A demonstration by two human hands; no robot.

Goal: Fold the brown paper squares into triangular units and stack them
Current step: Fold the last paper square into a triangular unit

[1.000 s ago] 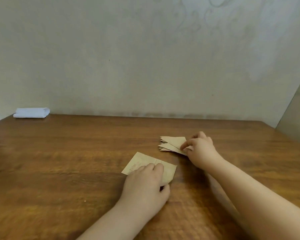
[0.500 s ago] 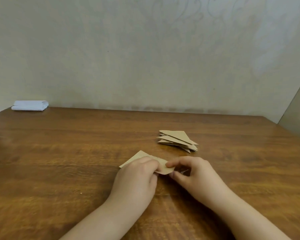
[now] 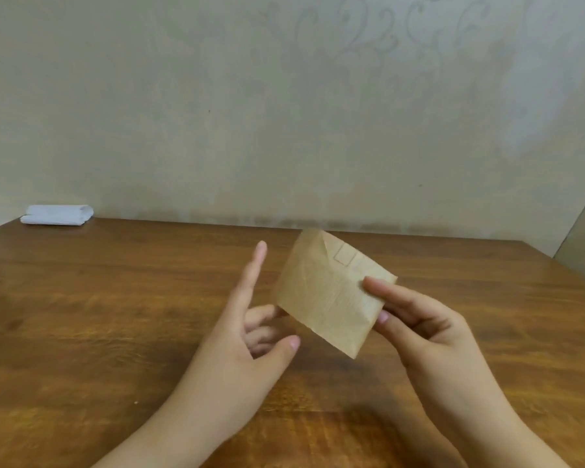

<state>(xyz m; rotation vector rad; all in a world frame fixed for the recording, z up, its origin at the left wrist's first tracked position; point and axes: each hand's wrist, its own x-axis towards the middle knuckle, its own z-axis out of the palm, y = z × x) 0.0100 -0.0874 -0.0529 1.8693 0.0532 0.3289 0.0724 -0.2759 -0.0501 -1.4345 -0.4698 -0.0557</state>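
Observation:
A brown paper square (image 3: 325, 292) with printed text and crease lines hangs tilted in the air above the wooden table (image 3: 115, 298). My right hand (image 3: 429, 332) pinches its right edge between thumb and fingers. My left hand (image 3: 247, 346) is just left of the sheet, with the index finger pointing up and the thumb spread. Its other fingers are loosely curled, their tips at the paper's lower left edge. The stack of folded triangles is out of sight behind the raised paper.
A folded white cloth (image 3: 56, 215) lies at the table's far left corner against the wall. The wall runs along the table's back edge, and a second wall closes in at the right.
The paper lay flat on the table under both hands; now my right hand has lifted it into the air and my left hand has let go and opened beside it.

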